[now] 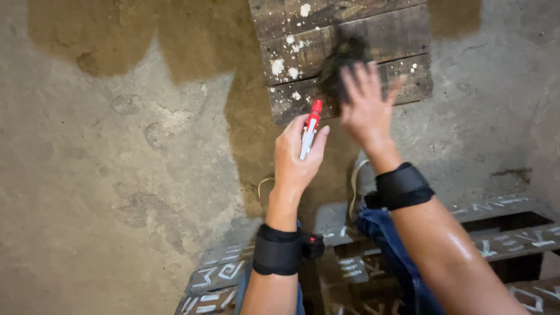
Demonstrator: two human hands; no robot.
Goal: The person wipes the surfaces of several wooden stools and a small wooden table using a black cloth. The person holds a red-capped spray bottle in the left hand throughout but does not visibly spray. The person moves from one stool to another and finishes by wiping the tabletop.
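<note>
The left hand [296, 153] is curled around a small white spray bottle with a red nozzle [310, 129], fingers wrapped round its body, nozzle end pointing up and away. Just beyond it and slightly to its right, the right hand [366, 108] is raised with fingers spread, blurred, and presses a dark scrubbing pad [341, 64] against a weathered wooden pallet [350, 35] speckled with white foam. The pad lies under and past the fingertips, touching the boards. Both wrists wear black bands [277, 251]. Below the forearms sit blue-jeaned knees [388, 245] and chalk-marked wooden slats [513, 236] on a concrete floor [116, 175] with wet patches.
</note>
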